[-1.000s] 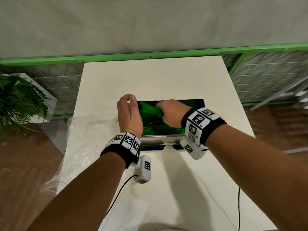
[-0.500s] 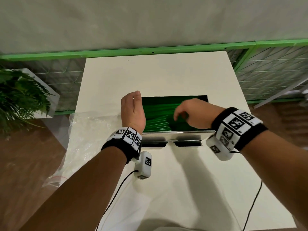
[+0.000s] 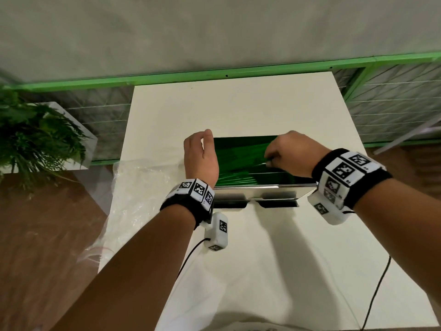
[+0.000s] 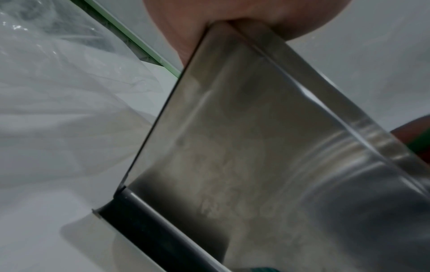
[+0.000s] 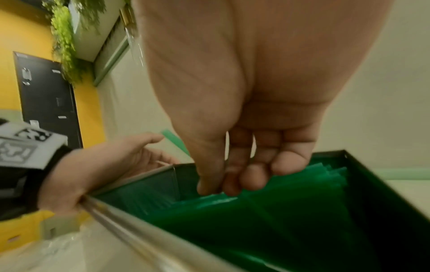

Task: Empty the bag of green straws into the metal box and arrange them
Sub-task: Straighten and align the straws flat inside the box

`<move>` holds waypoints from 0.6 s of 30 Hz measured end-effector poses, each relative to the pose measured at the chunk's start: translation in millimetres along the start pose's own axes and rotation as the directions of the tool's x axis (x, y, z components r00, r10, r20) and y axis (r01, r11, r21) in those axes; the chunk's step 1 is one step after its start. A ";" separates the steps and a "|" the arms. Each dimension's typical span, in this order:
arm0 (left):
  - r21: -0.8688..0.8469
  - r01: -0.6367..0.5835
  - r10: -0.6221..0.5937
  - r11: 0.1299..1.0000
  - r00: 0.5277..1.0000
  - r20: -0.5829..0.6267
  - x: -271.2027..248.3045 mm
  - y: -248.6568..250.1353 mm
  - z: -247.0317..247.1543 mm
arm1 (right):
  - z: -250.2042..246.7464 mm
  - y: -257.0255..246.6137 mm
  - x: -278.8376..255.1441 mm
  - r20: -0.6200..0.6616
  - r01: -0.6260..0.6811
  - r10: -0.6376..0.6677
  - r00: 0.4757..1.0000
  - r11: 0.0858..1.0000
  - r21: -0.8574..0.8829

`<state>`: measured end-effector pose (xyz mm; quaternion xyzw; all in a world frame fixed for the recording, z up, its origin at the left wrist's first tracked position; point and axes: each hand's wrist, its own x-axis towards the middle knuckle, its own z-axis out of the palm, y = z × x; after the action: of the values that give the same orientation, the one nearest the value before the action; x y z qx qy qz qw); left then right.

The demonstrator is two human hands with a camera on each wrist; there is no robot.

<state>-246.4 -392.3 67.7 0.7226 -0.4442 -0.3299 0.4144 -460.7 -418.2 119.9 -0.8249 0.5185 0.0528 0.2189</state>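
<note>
Now the right hand (image 3: pixel 290 156) is down in the metal box (image 3: pixel 250 186), its fingertips (image 5: pixel 230 185) bunched tight against the thumb and pinching some of the green straws (image 3: pixel 238 158) piled inside. The left hand (image 3: pixel 201 161) rests against the box's left end, fingers (image 5: pixel 144 143) loosely spread and holding nothing. The clear bag (image 3: pixel 143 187) lies on the table (image 3: pixel 238 111) just beside it.

bare forearms (image 3: pixel 133 259), black wristbands (image 3: pixel 181 211), white checkered marker blocks (image 3: pixel 343 170), black cables (image 3: pixel 189 255)
</note>
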 end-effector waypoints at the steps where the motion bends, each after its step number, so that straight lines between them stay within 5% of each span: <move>1: -0.009 0.001 -0.001 1.000 1.000 0.001 0.1 -0.1 0.2 | -4.8 -3.7 -3.7 -0.060 0.025 -0.023 0.998 0.999 0.038; 4: -0.027 0.014 -0.014 1.000 1.000 -0.003 0.8 0.0 0.2 | -20.7 -28.6 -13.7 -0.240 0.150 -0.116 0.964 0.980 0.131; 7: -0.045 0.016 -0.017 0.999 1.000 -0.015 1.4 -1.4 0.6 | -26.1 -53.5 -12.1 -0.286 0.202 -0.198 0.938 0.979 -0.016; 11: -0.062 0.002 -0.004 0.998 1.000 -0.028 0.9 -1.8 0.9 | -1.6 -62.8 10.2 -0.105 0.066 -0.098 0.990 0.960 -0.271; 18: -0.027 -0.003 0.002 1.000 1.000 -0.022 1.9 -3.6 1.3 | 44.2 -48.5 25.5 0.087 -0.137 0.141 0.986 0.989 -0.051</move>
<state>-245.4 -393.5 63.7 0.7199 -0.4359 -0.3275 0.4295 -400.2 -403.3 87.0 -0.7880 0.5632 0.1168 0.2196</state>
